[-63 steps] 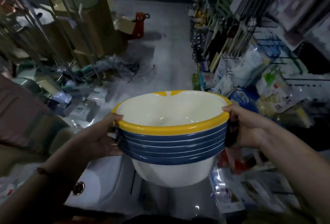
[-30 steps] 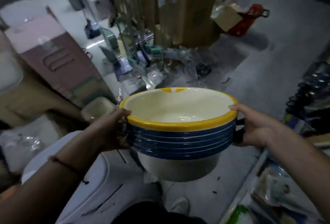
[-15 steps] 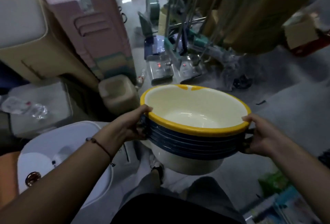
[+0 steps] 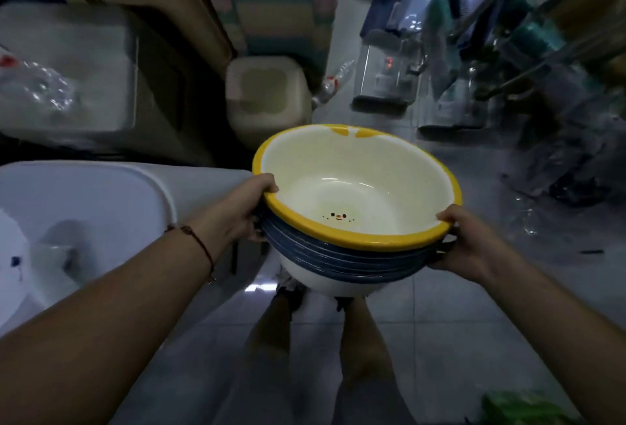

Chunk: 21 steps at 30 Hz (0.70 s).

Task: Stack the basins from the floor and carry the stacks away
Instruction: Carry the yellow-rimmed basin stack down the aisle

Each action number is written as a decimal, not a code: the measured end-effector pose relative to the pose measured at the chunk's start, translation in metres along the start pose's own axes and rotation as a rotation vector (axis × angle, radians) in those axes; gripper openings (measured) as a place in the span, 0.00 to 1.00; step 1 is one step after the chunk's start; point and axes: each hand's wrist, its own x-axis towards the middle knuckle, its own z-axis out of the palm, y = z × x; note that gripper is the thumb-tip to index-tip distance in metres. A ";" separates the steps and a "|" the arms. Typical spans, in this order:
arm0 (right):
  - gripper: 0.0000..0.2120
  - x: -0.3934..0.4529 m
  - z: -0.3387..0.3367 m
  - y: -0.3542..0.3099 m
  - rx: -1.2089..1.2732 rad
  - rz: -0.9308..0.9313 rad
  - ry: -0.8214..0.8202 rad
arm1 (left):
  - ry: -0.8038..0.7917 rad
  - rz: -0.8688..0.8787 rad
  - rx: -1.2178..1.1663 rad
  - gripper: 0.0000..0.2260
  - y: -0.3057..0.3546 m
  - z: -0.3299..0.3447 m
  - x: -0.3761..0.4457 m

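Since half a second ago the view has tipped further down and swung left: the person's legs and the tiled floor (image 4: 423, 316) now fill the lower middle, the beige bin (image 4: 267, 99) that stood to the left of the basins sits straight beyond them, and the inside bottom of the top basin has come into sight.

The stack of basins (image 4: 355, 194) is held off the floor in front of the body, above the feet, tilted slightly toward the camera. The top basin has a yellow rim and a cream inside with a small printed face on its bottom; below it show several dark blue rims nested tightly, and a white bowl underside at the base.

The left hand (image 4: 249, 209) is closed on the left side of the stack, thumb over the yellow rim, fingers under the blue rims. A thin cord bracelet (image 4: 198, 241) circles that wrist. The right hand (image 4: 469, 243) grips the right side the same way, thumb on the rim.

A large white tub (image 4: 162, 184) lies to the left, near the left forearm.
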 end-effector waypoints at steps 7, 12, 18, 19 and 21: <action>0.07 0.117 0.032 -0.003 0.033 -0.063 -0.066 | 0.035 0.130 -0.127 0.07 -0.018 0.013 0.113; 0.10 0.199 0.023 0.011 -0.036 -0.002 -0.067 | 0.090 0.167 -0.142 0.22 -0.056 0.013 0.206; 0.19 0.290 -0.007 0.071 -0.160 0.050 0.016 | 0.085 0.012 -0.021 0.27 -0.141 0.022 0.292; 0.15 0.298 -0.008 0.079 -0.143 0.055 0.015 | 0.079 -0.001 -0.009 0.26 -0.150 0.021 0.304; 0.11 0.310 -0.005 0.090 -0.164 0.039 0.030 | 0.076 -0.006 0.028 0.23 -0.164 0.020 0.325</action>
